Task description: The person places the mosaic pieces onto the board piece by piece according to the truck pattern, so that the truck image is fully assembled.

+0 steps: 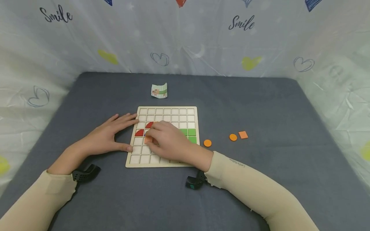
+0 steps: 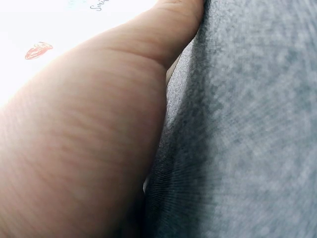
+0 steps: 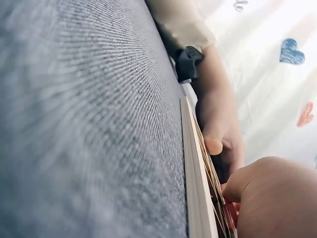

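Note:
A pale wooden grid board (image 1: 145,159) lies on the table with colored tiles in some cells. My left hand (image 1: 105,136) is spread at the board's left side, its fingertips and thumb tip touching the edge. Over the middle of the board, my right hand (image 1: 170,141) pinches an orange square tile (image 1: 148,139) between thumb and fingers, low at a cell in the left part. Red quarter-round tiles (image 1: 139,132) sit near those fingertips, and green square tiles (image 1: 192,132) fill cells at the right. My right hand hides the board's center.
Right of the board lie an orange round tile (image 1: 207,143), a second orange disc (image 1: 233,137) and a loose orange square (image 1: 243,134). Beyond the board stands a small curled pattern card (image 1: 159,91). A printed curtain (image 1: 196,41) hangs behind the grey table (image 1: 260,102).

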`<state>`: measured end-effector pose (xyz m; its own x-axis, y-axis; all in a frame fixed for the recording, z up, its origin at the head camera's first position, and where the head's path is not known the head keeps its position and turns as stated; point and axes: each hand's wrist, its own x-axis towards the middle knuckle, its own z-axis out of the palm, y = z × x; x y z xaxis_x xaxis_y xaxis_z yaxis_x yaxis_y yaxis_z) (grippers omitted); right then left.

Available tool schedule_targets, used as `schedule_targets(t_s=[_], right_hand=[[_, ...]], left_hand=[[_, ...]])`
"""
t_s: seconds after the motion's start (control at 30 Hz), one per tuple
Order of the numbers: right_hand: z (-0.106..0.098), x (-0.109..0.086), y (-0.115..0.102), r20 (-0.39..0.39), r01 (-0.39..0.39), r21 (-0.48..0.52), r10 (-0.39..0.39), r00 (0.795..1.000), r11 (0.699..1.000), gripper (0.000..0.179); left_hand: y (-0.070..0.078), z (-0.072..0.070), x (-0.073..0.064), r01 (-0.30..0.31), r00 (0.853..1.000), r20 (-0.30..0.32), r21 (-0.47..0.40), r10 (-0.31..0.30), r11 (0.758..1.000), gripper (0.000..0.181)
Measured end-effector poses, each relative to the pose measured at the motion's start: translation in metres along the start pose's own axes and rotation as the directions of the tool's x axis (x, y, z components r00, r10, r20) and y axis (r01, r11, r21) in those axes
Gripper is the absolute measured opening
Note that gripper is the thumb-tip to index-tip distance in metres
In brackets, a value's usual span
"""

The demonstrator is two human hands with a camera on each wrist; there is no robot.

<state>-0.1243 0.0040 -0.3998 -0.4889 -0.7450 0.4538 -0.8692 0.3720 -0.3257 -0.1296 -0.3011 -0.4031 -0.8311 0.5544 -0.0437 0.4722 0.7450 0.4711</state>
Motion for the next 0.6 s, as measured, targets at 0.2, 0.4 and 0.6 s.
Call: schedule_targets(t_s=[0.2,0.4,0.6], right_hand=[[0.0045,0.0050,0.0003,0.029,-0.005,-0.011,0.005,1.000,1.000,0.009],[0.0056,0.0032,0.0010,0.032,-0.007,-0.015,0.007,0.999,1.000,0.009],[0.0053,0.0035,0.0001,0.021,0.009,-0.016,-0.008,1.000,1.000,0.008]], left_hand=[[0.0007,-0.0009,-0.0006,-0.012,1.000,-0.006,0.002,0.012,1.000,0.107],[0.0027,0.0005,-0.0001,-0.031,0.999,-0.006,-0.008,0.031,0.999,0.106],[0.0017,0.0001,-0.0010,-0.005,1.000,-0.010,-0.007,0.005,1.000,0.108]])
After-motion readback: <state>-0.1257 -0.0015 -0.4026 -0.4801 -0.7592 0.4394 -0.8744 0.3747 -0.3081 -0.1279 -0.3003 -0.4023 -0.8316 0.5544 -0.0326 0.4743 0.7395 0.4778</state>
